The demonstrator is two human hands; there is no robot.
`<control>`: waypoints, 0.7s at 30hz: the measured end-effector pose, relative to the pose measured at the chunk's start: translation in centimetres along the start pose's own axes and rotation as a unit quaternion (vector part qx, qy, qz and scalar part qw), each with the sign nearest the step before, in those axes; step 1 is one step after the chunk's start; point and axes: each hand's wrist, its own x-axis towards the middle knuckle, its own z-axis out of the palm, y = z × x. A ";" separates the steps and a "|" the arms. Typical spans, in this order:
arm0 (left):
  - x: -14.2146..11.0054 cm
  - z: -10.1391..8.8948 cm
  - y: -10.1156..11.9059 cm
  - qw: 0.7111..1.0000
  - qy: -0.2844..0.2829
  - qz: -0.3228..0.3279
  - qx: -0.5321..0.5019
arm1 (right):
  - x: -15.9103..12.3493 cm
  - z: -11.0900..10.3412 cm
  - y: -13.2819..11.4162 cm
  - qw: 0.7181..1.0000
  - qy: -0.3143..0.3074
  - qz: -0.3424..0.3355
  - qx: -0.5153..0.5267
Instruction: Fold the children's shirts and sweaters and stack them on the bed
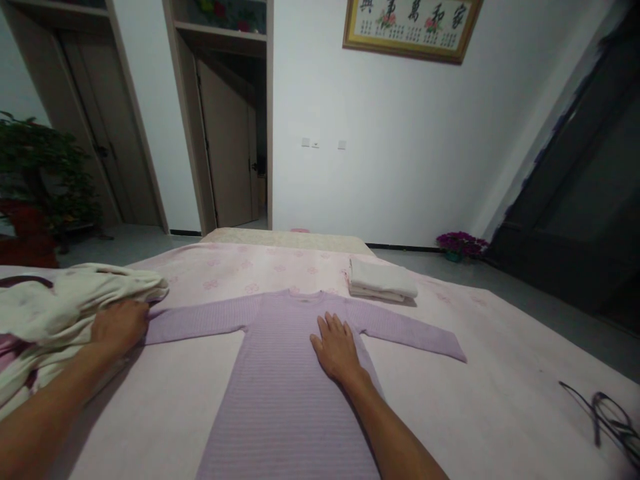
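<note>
A lilac ribbed sweater (280, 373) lies spread flat on the pink bed sheet (480, 400), both sleeves stretched out sideways. My right hand (336, 345) rests flat on the sweater's chest, fingers stretched out and slightly apart. My left hand (120, 325) sits at the cuff end of the sweater's left sleeve, against a cream bundle of cloth (60, 307); its fingers curl down on the fabric and what they grip is hidden.
A folded white garment (381, 280) lies beyond the sweater's right shoulder. A pair of glasses (607, 417) lies at the bed's right edge. A potted plant (40, 180) stands at the left, purple flowers (460, 243) by the far wall, doors behind.
</note>
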 end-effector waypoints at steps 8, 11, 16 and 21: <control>-2.0 -2.4 7.9 0.990 -0.048 0.028 -0.127 | -0.1 0.1 -0.1 1.000 0.016 -0.003 0.002; -4.9 -2.6 13.8 0.953 -0.090 0.050 -0.286 | -0.2 -0.5 -0.5 1.000 0.023 0.001 0.012; -10.8 -1.5 22.5 0.795 -0.207 0.021 -0.571 | -1.4 -2.4 -3.3 0.977 0.012 -0.030 0.209; -13.6 0.2 25.3 0.692 -0.279 -0.003 -0.665 | -2.9 -2.1 -7.6 0.881 -0.094 -0.050 0.460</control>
